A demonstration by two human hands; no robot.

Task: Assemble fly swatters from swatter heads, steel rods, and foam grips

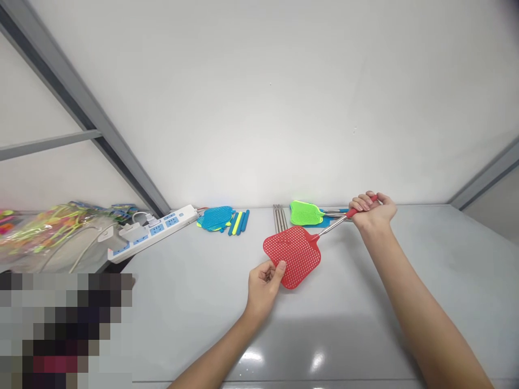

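Note:
A red fly swatter (292,256) with a perforated head and a metal rod is held slantwise above the grey table. My left hand (265,283) pinches the edge of its head between thumb and fingers. Around the red grip at the other end, my right hand (372,209) is closed. Behind the swatter lie several bare metal rods (279,217), partly covered by its head. Beside them rests a green fly swatter (305,213) on top of blue ones, their rods pointing right.
Blue swatter heads (217,218) are stacked at the back left, next to several blue and yellow handle grips (239,222). A white power strip (154,233) with plugs and cables lies farther left, near clear bags of colourful items (52,229). A white wall stands behind the table (182,313).

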